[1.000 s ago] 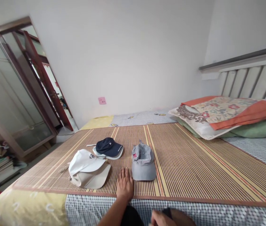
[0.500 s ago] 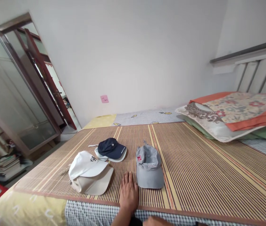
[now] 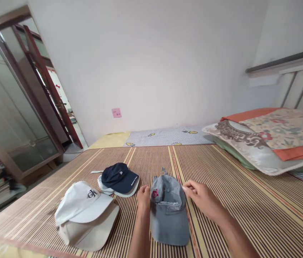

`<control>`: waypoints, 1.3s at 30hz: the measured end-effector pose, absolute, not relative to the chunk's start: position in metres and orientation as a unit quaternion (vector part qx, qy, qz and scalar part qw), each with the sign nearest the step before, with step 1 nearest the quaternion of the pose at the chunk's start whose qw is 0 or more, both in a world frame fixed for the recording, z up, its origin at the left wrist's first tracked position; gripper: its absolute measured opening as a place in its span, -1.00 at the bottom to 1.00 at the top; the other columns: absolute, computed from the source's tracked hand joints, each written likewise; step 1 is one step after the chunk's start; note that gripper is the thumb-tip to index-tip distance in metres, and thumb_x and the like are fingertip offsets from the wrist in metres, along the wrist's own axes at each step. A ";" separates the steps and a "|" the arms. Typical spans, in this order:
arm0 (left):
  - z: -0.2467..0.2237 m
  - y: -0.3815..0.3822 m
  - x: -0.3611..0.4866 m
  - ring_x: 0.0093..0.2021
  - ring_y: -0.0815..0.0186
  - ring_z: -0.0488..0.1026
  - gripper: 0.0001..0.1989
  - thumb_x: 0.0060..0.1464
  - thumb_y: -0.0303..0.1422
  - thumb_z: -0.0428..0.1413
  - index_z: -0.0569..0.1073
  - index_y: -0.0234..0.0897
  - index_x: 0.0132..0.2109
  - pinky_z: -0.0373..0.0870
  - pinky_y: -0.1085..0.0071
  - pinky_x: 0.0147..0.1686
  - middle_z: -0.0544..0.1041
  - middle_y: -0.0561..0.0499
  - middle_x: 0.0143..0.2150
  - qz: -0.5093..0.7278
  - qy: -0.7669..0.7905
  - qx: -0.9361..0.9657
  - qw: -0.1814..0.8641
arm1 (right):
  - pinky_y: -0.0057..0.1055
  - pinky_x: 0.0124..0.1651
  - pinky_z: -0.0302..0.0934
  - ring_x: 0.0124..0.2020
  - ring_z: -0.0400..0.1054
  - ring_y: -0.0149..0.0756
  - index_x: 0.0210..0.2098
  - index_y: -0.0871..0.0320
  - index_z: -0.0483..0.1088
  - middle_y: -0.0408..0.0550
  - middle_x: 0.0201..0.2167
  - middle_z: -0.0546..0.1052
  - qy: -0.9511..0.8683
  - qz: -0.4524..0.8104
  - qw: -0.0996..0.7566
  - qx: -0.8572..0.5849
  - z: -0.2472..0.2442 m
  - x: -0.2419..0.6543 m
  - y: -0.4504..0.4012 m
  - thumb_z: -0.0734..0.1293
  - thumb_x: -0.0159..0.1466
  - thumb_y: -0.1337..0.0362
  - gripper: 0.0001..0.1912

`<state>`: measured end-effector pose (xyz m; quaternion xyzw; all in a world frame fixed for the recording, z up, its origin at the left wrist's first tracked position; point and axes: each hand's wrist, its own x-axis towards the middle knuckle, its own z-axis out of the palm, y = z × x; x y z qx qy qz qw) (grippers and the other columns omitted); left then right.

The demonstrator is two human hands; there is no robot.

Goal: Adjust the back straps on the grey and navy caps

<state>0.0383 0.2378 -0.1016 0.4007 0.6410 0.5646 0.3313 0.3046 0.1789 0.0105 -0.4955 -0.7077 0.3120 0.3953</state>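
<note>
The grey cap [image 3: 169,211] is touched at nine and three o'clock by the left hand [image 3: 143,196] and right hand [image 3: 201,197], fingers loosely spread, nothing gripped or lifted yet.

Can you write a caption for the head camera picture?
Both hands, left hand and right hand, touch a grey cap on a striped bamboo mat.

The grey cap [image 3: 169,211], white cap [image 3: 83,211] and navy cap [image 3: 119,177] are matt cloth. The mat [image 3: 248,200] looks like ribbed woven bamboo; the door [image 3: 9,104] is frosted glass in dark wood.
</note>
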 end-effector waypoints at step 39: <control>-0.042 0.176 0.058 0.16 -0.05 0.61 -0.33 -0.08 -0.29 0.47 0.54 -0.23 0.20 0.47 0.11 0.27 0.71 -0.12 0.04 0.632 0.226 0.286 0.684 | -0.21 -0.13 0.50 -0.20 0.62 -0.10 0.06 0.06 0.61 0.02 -0.23 0.71 -0.448 0.573 0.555 -0.404 -0.026 0.307 0.186 0.35 0.32 -0.30 -0.37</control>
